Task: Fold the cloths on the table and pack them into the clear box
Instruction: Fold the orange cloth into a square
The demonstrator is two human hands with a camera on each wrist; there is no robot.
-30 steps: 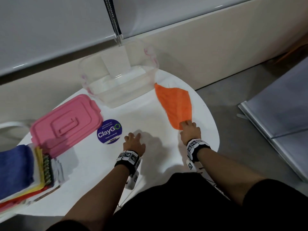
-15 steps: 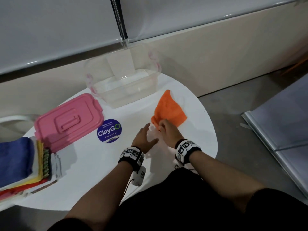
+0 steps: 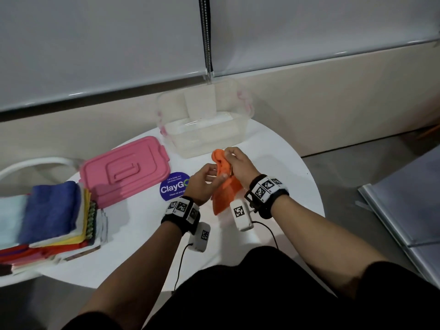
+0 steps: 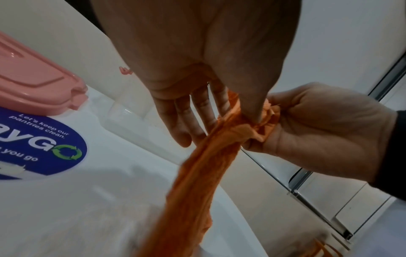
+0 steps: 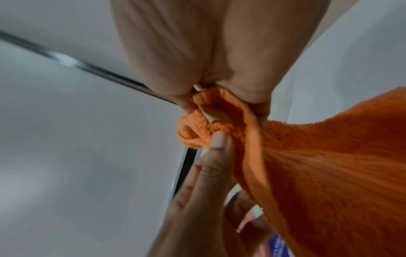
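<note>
Head view: an orange cloth (image 3: 222, 189) is held bunched above the white table (image 3: 281, 163), pinched at its top by the right hand (image 3: 238, 164), while the left hand (image 3: 202, 184) is laid against it with mostly straight fingers. The clear box (image 3: 204, 129) looks empty, its pink lid (image 3: 125, 170) off beside it. A stack of cloths (image 3: 47, 222) is seen at the left, so nearly all the work seems left.

Left wrist view: the cloth hangs as a narrow rope, thumb pressed on it.

Right wrist view: a gathered corner is gripped.
</note>
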